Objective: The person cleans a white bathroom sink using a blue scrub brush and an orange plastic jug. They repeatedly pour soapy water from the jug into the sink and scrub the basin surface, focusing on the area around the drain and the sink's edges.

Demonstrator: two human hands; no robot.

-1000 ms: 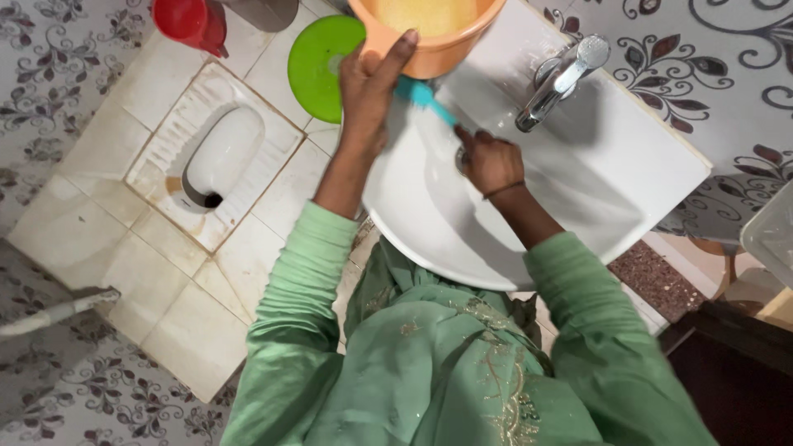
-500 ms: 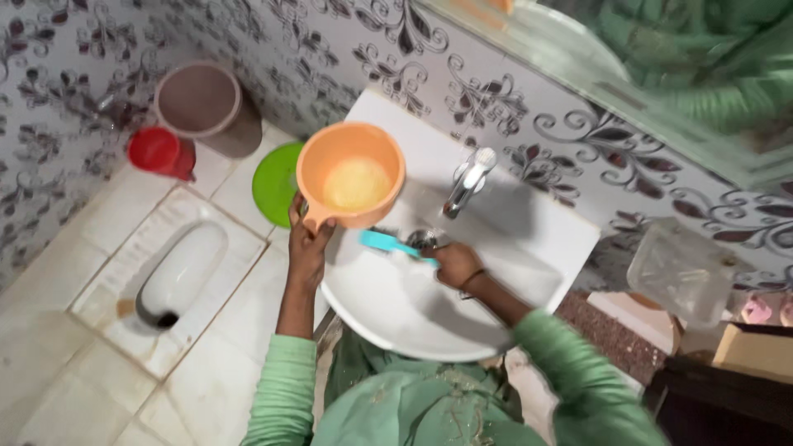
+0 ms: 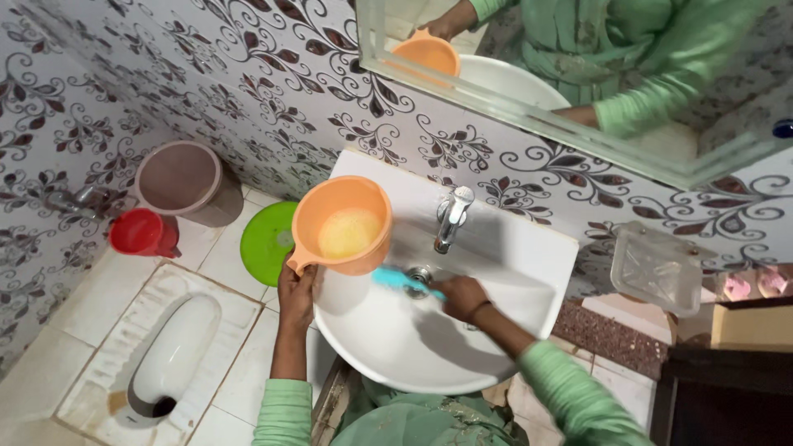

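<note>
My left hand [image 3: 296, 291] grips the handle of an orange plastic mug [image 3: 342, 225] with pale liquid in it, held at the left rim of a white wash basin [image 3: 396, 347]. Inside the bowl, my right hand [image 3: 464, 297] holds a turquoise brush [image 3: 396, 280] whose head lies close to the drain [image 3: 420, 275]. A chrome tap [image 3: 452, 215] stands on the basin's back ledge, just above the brush.
A mirror [image 3: 570, 66] hangs above the basin on patterned wall tiles. On the floor to the left are a squat toilet pan [image 3: 169, 355], a green lid [image 3: 266, 232], a red mug [image 3: 142, 233] and a brown bucket [image 3: 178, 179]. A clear plastic container [image 3: 658, 268] sits at the right.
The view has tilted up, bringing the wall and mirror in. The orange mug has stayed at the basin's left rim while the brush moved a little within the bowl.
</note>
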